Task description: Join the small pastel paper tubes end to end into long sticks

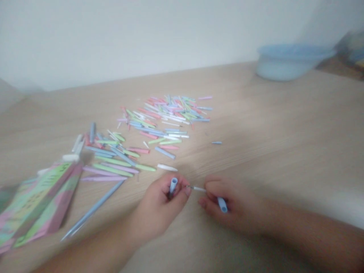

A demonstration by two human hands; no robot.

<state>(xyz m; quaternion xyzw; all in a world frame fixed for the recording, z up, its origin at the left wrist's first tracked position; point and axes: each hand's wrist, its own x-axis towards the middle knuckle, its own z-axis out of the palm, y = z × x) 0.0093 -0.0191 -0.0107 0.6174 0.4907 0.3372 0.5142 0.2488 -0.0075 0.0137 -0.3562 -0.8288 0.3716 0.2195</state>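
My left hand (160, 204) is closed around a light blue pen barrel (173, 183), its hollow end facing up. A thin pen refill (197, 188) with a dark tip spans the gap between the hands, its tip at my left thumb and its white body running into the fingers of my right hand (233, 201). A second light blue pen part (222, 204) sticks out of the right fist. Just beyond the left fingers lies a white pen piece (167, 167). Blur hides the exact grip of the fingertips.
Pastel pen parts (170, 108) lie in a loose heap further back, with more pieces (113, 155) at the left. Patterned boxes (42, 204) and a long blue stick-like piece (93, 208) are at lower left. A blue basin (284, 62) stands back right; a small blue tip (216, 143) lies alone.
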